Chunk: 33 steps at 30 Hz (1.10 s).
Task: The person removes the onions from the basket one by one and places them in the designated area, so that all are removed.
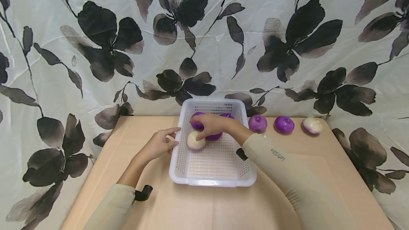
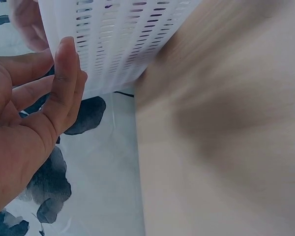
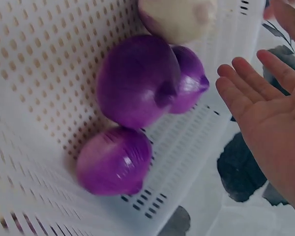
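A: Right hand (image 1: 209, 125) – state?

B: Inside white basket (image 1: 179, 173), palm down, fingers straight in right wrist view, gripping nothing. Fingertips just over pale onion (image 1: 196, 141), seems touching it in head view; contact not sure.

A: Pale onion where, rel. to that hand?

B: Directly under fingertips, on the side toward left hand. Round shape, so no real long axis. Purple onions (image 3: 137, 88) under and behind the palm, three visible in right wrist view, packed together, touching.

A: Left hand (image 1: 159, 144)?

B: Outside basket, at its left wall, fingers straight, thumb against slotted wall (image 2: 123, 44). Holds nothing. Basket wall between this hand and pale onion, so right hand nearer.

A: More onions outside?

B: Yes. In a row beyond right forearm, well apart from the grip: two purple (image 1: 257, 122) (image 1: 284, 124), one pale (image 1: 312, 125), all on table (image 1: 223, 208).

A: Any writing?

B: Small print on right sleeve (image 1: 277, 154), reads approx. "Let's Slim". No other label visible.
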Available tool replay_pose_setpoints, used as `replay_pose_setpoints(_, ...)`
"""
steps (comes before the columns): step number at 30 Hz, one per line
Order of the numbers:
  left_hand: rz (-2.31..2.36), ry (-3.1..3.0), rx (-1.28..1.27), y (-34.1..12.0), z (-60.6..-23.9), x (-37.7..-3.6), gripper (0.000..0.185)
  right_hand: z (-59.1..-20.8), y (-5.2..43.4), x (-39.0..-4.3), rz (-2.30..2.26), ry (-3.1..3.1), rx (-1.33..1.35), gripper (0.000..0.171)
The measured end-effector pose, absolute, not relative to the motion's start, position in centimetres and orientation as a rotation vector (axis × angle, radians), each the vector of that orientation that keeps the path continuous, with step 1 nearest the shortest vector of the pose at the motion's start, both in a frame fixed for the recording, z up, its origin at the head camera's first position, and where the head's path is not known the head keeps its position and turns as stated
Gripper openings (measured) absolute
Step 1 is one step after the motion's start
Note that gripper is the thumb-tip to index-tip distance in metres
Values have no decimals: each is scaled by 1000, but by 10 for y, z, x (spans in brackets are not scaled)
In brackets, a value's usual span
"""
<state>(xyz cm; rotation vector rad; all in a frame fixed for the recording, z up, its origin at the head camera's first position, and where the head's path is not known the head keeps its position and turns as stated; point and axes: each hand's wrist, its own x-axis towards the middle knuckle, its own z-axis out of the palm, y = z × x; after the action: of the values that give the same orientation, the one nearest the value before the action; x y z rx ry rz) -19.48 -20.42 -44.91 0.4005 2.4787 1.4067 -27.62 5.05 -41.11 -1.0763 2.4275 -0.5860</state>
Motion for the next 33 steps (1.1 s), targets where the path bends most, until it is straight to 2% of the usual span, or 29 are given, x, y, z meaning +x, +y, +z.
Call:
replay_pose_setpoints(20, 1398, 2481, 367, -204, -450, -195, 57, -449, 31, -265, -583, 2409, -969, 75)
replay_pose_setpoints(33, 1400, 2483, 381, -203, -451, -195, 57, -460, 30, -256, -527, 2432, -981, 71)
